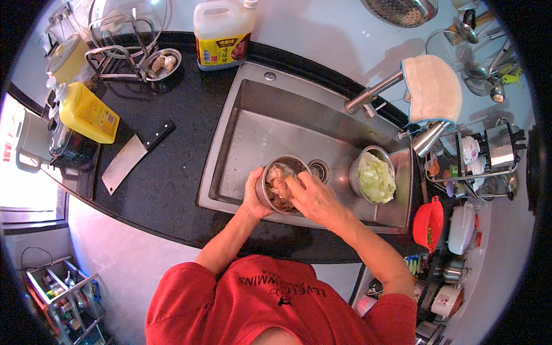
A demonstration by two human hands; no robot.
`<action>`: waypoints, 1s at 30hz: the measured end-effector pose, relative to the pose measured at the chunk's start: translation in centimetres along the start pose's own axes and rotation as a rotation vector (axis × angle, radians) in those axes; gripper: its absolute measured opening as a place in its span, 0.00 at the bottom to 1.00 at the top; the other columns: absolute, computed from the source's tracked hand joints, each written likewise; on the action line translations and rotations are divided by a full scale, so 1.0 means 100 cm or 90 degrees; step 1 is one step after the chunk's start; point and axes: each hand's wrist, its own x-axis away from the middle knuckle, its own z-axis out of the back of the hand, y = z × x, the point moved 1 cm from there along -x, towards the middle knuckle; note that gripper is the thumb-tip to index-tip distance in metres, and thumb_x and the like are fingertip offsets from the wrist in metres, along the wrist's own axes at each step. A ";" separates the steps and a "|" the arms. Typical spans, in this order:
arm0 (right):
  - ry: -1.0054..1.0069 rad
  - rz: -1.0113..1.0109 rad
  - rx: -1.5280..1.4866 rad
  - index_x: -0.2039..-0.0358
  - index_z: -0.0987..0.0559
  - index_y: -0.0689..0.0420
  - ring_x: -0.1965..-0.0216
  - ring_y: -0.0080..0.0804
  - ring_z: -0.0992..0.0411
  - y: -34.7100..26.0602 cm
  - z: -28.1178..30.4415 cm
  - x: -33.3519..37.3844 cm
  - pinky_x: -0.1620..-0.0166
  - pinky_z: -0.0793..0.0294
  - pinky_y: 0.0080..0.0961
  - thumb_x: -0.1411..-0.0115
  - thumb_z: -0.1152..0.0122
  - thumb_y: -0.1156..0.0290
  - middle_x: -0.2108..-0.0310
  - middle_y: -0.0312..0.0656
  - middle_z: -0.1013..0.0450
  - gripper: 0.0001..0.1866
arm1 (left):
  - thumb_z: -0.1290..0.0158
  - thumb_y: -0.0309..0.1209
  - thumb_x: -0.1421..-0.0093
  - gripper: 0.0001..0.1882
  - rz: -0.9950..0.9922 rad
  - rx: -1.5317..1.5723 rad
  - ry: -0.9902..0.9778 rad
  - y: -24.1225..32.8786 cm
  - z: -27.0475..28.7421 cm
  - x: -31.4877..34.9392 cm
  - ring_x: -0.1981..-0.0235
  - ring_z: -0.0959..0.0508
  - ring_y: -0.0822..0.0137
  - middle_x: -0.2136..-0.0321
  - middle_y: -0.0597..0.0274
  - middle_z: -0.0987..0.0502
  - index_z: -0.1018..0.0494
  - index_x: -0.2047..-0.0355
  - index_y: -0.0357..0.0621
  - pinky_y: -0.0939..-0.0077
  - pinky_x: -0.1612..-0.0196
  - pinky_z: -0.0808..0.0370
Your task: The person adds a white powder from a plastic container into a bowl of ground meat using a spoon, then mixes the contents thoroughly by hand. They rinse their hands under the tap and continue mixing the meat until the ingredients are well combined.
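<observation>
Over the near side of the sink (pixel 247 144), I have the steel bowl (pixel 300 165) in the left hand (pixel 252 195), which is clamped on the bowl's left side with the thumb up by the rim. Inside that bowl lies pinkish-brown meat (pixel 277 188), and the right hand (pixel 315 200) reaches in from the sink's near right, fingers bent down into it. From my end I cannot tell whether those fingertips are pinched together on a piece or merely pressing, because they are partly hidden in the bowl.

On the sink's floor, just right of the steel bowl, I see the drain (pixel 318 171); farther right in the sink sits a second bowl (pixel 355 169) heaped with pale green leaves (pixel 375 179). At the sink's far edge the faucet (pixel 368 99) rises, with a pale cloth (pixel 431 89) near its upper end.

Left of the sink, the black counter (pixel 190 144) carries a cleaver (pixel 127 162) lying flat, its dark handle toward the sink, and farther left a yellow jug (pixel 92 112). Beyond the sink's far left corner stands a large translucent jug (pixel 224 34). Past the sink's right end I make out a red basket (pixel 428 224).
</observation>
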 end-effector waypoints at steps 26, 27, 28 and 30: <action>0.085 -0.312 -0.273 0.68 0.29 0.65 0.69 0.49 0.29 -0.004 0.000 -0.024 0.62 0.31 0.39 0.46 0.45 0.63 0.74 0.53 0.30 0.16 | 0.63 0.54 0.42 0.31 -0.049 -0.079 0.026 -0.010 -0.010 -0.004 0.50 0.29 0.53 0.49 0.55 0.30 0.34 0.48 0.45 0.53 0.46 0.33; 0.085 -0.289 -0.255 0.67 0.29 0.65 0.70 0.48 0.30 -0.002 -0.008 -0.028 0.62 0.31 0.38 0.46 0.44 0.63 0.74 0.52 0.30 0.15 | 0.63 0.54 0.42 0.31 -0.044 -0.096 0.041 -0.010 -0.008 -0.004 0.50 0.29 0.53 0.49 0.55 0.30 0.34 0.48 0.45 0.53 0.46 0.33; 0.127 -0.248 -0.293 0.65 0.27 0.62 0.68 0.46 0.32 -0.001 -0.016 -0.030 0.63 0.31 0.36 0.49 0.42 0.66 0.70 0.49 0.31 0.14 | 0.63 0.53 0.42 0.30 -0.025 -0.069 0.050 -0.008 -0.020 0.000 0.51 0.28 0.54 0.51 0.54 0.29 0.33 0.49 0.44 0.55 0.47 0.32; 0.184 -0.110 -0.283 0.64 0.26 0.60 0.64 0.46 0.32 -0.003 -0.026 -0.030 0.63 0.31 0.36 0.51 0.41 0.68 0.65 0.46 0.31 0.14 | 0.63 0.53 0.42 0.30 -0.039 -0.083 0.026 -0.003 -0.014 0.002 0.53 0.27 0.54 0.53 0.53 0.28 0.32 0.50 0.43 0.56 0.48 0.30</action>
